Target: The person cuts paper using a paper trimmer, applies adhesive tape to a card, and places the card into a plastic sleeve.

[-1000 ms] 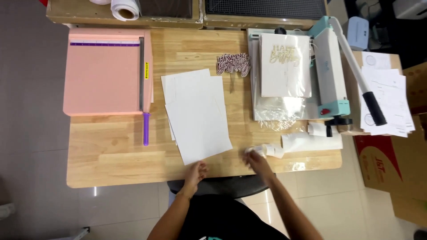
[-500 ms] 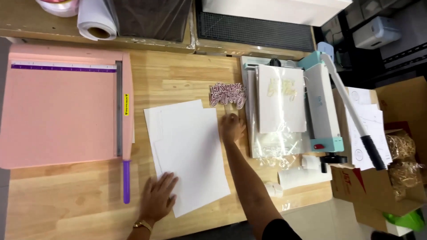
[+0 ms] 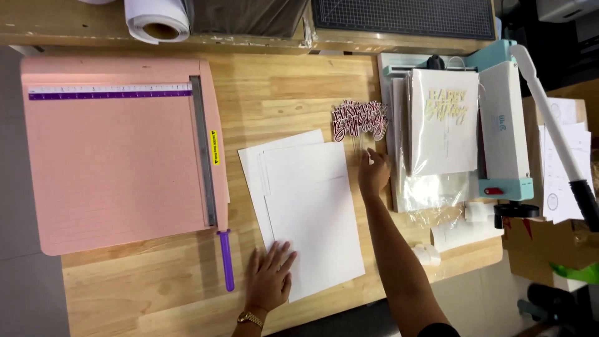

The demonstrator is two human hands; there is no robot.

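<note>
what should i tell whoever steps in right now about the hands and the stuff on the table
Left hand: flat, fingers spread, on the lower corner of the white paper stack.
Right hand: at the sticks of the pink cake topper; grip not clear.
Pink paper cutter sits left of the stack with nothing in it.
Packaged toppers lie to the right, against the teal machine.
Paper looks uncut; topper is on the table.

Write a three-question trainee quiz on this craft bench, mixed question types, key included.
1. True or false: the left hand lies flat on the white card sheets.
2. The right hand reaches the sticks of: A) the pink cake topper B) the paper roll C) the purple handle.
3. Fill in: the pink paper trimmer lies to the ___ of the sheets.

Key: 1 true; 2 A; 3 left.
</note>
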